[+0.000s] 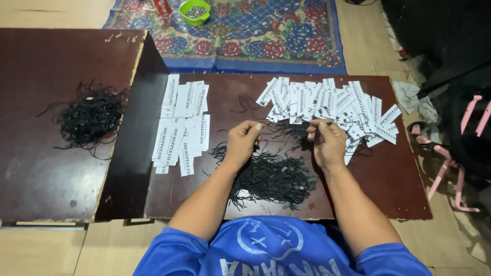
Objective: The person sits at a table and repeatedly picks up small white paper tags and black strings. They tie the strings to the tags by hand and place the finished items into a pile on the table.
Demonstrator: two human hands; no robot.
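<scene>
Both hands work over the dark brown table (399,179): the left hand (241,140) pinches one end of a thin black string (284,128) (fingers curled tight), and the right hand (327,140) grips the other end. A heap of black strings (271,179) lies just below them. White paper tags (332,105) spread beyond the right hand, with a neater batch of tags (181,125) left of the left hand.

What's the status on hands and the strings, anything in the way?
Left hand and right hand both pinched on a thin black string. String pile under the wrists. White tags beyond; nothing blocking.
</scene>
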